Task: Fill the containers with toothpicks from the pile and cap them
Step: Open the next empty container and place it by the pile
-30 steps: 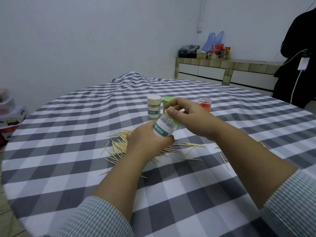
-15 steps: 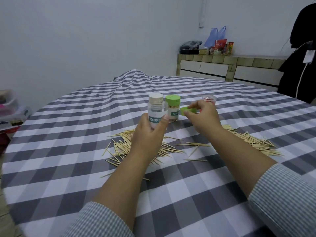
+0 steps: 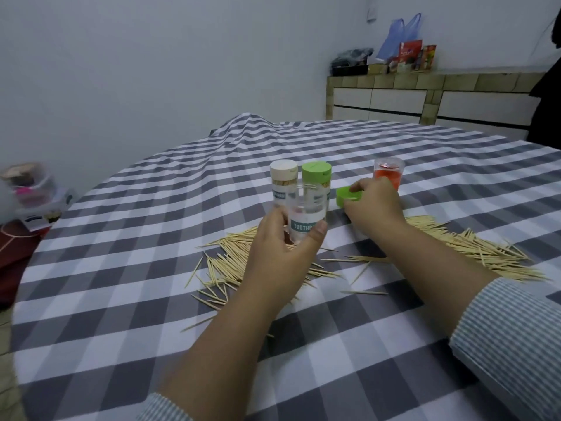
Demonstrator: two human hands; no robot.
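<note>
The left hand (image 3: pixel 280 238) grips the uncapped clear container (image 3: pixel 306 214) upright, mouth presented for filling; the right hand (image 3: pixel 372 208) pinches its green cap (image 3: pixel 349 197) aside, beside the toothpicks (image 3: pixel 473 247).

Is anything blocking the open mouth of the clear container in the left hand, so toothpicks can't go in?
Nothing visible does. The left hand holds the clear container upright and uncapped; the right hand holds its green cap off to the side.
</note>
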